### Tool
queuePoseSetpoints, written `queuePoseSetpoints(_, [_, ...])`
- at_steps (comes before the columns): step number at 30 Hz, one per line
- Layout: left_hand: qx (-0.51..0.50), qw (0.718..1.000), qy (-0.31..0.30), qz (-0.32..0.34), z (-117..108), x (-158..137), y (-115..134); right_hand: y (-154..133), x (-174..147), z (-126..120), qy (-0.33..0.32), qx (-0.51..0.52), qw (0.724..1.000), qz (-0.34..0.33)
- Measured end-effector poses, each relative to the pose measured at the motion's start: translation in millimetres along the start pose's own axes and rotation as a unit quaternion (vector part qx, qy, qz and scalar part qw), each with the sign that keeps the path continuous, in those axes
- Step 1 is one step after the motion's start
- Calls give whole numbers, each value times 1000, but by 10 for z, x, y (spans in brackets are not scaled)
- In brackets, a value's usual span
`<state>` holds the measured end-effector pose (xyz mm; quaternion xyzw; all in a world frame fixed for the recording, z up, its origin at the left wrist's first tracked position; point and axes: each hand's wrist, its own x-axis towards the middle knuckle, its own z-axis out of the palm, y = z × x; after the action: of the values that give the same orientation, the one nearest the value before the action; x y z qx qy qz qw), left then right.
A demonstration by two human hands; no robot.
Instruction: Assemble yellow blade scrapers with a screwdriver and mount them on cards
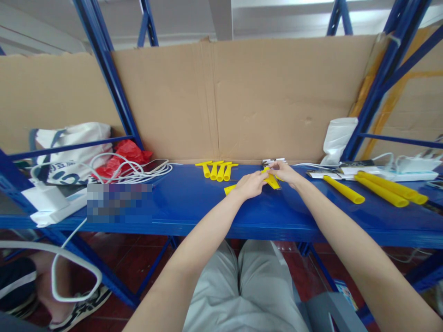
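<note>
Both hands meet over the blue shelf, a little right of the middle. My left hand [254, 183] has its fingers closed on a flat-looking yellow piece [272, 182]. From the right, my right hand [283, 172] pinches the same piece at its upper end. The fingers cover part of it, so its full shape is hidden. The end of another yellow piece [229, 189] sticks out left of my left hand; whether that hand touches it I cannot tell. Just behind my fingers lies a small white-and-dark item [272, 161]. Several yellow T-shaped tubes [220, 171] stand in a row to the left.
Long yellow tubes [346, 190] lie at the right, near a white power strip [408, 174]. At the left are coiled white cables [152, 171], a red plastic bag [126, 154] and a cloth bag [74, 143]. Cardboard [259, 101] walls the back. Another person's leg [57, 281] shows below left.
</note>
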<state>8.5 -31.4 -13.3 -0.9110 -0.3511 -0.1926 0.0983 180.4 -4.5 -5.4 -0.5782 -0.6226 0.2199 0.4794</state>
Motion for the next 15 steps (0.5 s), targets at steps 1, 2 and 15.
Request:
queuePoseSetpoints(1, [-3, 1000, 3, -3, 0, 3, -8, 26, 22, 12, 16, 13, 1000, 2])
queuePoseSetpoints(2, [-5, 1000, 4, -7, 0, 5, -17, 51, 44, 22, 30, 28, 999, 2])
queuePoseSetpoints(15, [43, 999, -25, 17, -47, -12, 28, 43, 24, 16, 21, 24, 999, -7])
